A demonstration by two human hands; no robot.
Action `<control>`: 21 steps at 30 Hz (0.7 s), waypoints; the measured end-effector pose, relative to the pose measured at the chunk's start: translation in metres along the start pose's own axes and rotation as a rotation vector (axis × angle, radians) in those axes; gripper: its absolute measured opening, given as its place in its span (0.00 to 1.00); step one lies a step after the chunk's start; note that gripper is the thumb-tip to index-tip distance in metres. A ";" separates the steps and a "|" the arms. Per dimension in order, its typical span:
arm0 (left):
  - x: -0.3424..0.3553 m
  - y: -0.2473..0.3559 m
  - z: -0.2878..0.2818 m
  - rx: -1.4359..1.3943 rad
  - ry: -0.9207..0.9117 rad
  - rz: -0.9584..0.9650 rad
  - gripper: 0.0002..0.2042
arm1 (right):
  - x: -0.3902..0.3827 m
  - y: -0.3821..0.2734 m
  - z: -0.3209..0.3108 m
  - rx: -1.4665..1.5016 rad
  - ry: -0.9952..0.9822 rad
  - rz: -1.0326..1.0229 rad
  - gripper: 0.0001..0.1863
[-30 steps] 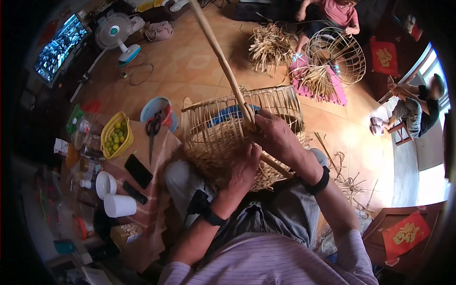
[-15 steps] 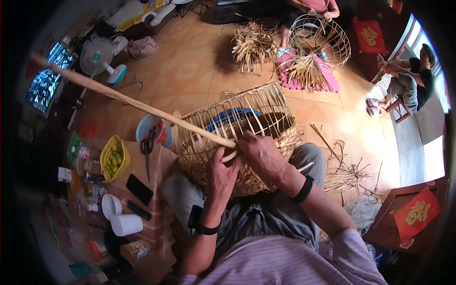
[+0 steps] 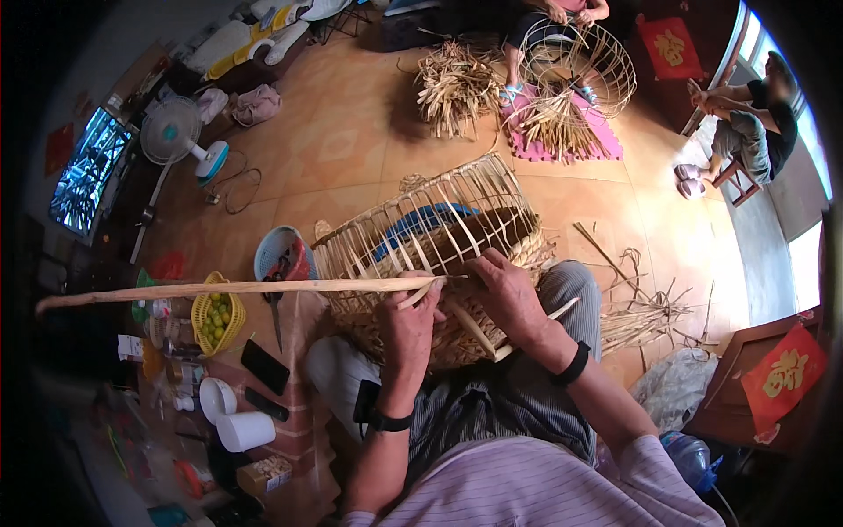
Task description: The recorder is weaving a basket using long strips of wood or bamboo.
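Note:
A half-woven basket (image 3: 500,189) of pale dried plant stems rests against my lap, with open upright ribs above and thick plaited strands below. My left hand (image 3: 408,329) is closed round a long, flat dried stem strip (image 3: 237,288), which stretches out level to the left. Close by, at the basket's near side, my right hand (image 3: 512,297) has its fingers bent together. The strip's thin end points toward those fingertips, and what they pinch is hidden. Below the hands, a loose bent strand (image 3: 471,328) sticks out of the weave. Something blue (image 3: 421,224) shows inside the basket.
On the left are scissors (image 3: 275,307), a blue basket (image 3: 274,246), a yellow basket of green fruit (image 3: 230,329), a phone (image 3: 265,366) and a white cup (image 3: 246,432). Stem bundles (image 3: 458,88) lie ahead. Another person's hands (image 3: 575,13) hold a basket frame (image 3: 619,66); someone sits right.
The long strip has swung down from a steep slant to nearly level. My right hand has moved slightly right, away from my left, and the bent strand below now shows more.

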State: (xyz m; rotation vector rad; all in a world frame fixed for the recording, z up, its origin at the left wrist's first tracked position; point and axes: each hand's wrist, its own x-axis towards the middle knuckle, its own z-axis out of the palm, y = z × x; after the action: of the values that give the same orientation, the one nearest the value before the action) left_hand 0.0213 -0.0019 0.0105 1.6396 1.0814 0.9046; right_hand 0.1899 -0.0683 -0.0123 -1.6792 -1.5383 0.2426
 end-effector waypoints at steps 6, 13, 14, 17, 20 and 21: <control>0.004 -0.010 0.009 0.310 0.060 0.165 0.05 | 0.010 -0.007 -0.001 -0.164 -0.075 -0.095 0.10; 0.004 -0.028 0.014 0.398 0.134 0.367 0.06 | 0.018 -0.008 0.001 -0.221 -0.152 -0.107 0.09; 0.007 -0.026 0.016 0.274 0.135 0.293 0.06 | 0.020 -0.002 0.002 -0.186 -0.129 -0.141 0.09; 0.006 -0.027 0.013 0.045 0.003 -0.021 0.08 | 0.018 0.005 0.001 -0.122 -0.123 -0.167 0.11; 0.002 -0.031 0.009 0.060 0.000 0.148 0.08 | 0.019 -0.001 -0.001 -0.102 -0.137 -0.140 0.14; -0.002 -0.021 0.006 -0.070 0.044 0.056 0.10 | 0.017 -0.003 -0.002 -0.110 -0.139 -0.124 0.16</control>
State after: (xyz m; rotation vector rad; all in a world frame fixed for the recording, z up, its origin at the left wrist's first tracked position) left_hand 0.0212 -0.0020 -0.0111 1.6059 1.0267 1.0089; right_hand 0.1930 -0.0540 -0.0032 -1.6733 -1.7809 0.2169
